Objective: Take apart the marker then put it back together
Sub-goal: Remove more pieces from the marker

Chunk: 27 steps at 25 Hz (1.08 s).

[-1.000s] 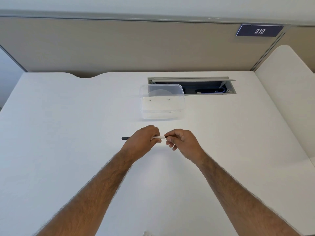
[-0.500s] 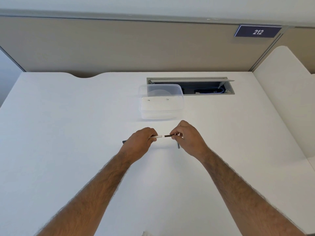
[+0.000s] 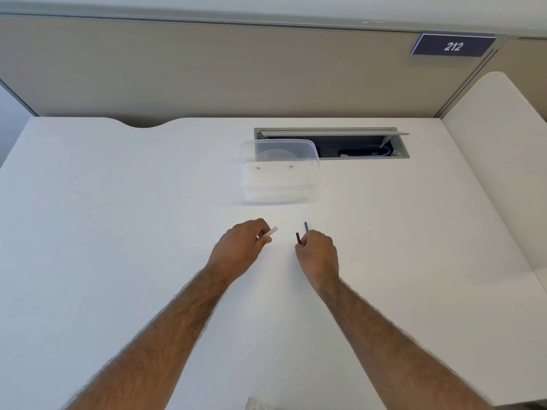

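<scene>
My left hand (image 3: 241, 247) is closed around the white marker barrel (image 3: 271, 231), whose open end sticks out to the upper right of my fingers. My right hand (image 3: 318, 254) pinches a thin black inner piece (image 3: 297, 238) that points up from my fingertips. A second dark piece (image 3: 305, 226) shows just above the right hand; whether it is held or lies on the desk I cannot tell. The two hands are apart, with a gap of bare white desk (image 3: 118, 232) between them. The rest of the barrel is hidden in my left fist.
A clear plastic container (image 3: 279, 173) stands behind the hands. Behind it an open cable hatch (image 3: 355, 143) is sunk into the desk. A beige partition (image 3: 236, 69) with a "212" sign (image 3: 453, 45) closes the back. A white side panel (image 3: 497, 173) rises on the right.
The marker has come apart: my right hand drew the black inner piece out of the white barrel and turned it upright. The hands moved apart, and the barrel's free end now tilts up.
</scene>
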Each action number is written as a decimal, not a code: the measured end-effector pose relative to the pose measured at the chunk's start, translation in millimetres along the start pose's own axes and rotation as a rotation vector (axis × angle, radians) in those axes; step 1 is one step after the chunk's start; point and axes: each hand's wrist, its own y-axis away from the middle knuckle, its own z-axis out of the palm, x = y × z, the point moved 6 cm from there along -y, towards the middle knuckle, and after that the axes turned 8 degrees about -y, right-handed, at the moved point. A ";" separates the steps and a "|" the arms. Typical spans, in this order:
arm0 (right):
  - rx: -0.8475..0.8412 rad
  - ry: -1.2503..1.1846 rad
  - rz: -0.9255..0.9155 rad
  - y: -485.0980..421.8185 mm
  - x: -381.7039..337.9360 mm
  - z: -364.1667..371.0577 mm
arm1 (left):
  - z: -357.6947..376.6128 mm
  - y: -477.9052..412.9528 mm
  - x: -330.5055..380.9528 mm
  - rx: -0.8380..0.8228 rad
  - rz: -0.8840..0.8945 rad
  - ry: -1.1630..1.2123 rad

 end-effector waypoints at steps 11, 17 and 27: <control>0.038 0.134 0.031 -15.9 -8.6 18.6 | 0.0 -3.5 0.3 0.020 0.039 -0.032; 0.039 0.128 0.040 -16.6 -8.7 18.0 | -1.2 -4.8 0.6 0.024 0.047 -0.036; 0.021 0.133 0.032 -14.4 -11.5 13.4 | -1.0 -1.3 0.2 0.023 0.050 -0.044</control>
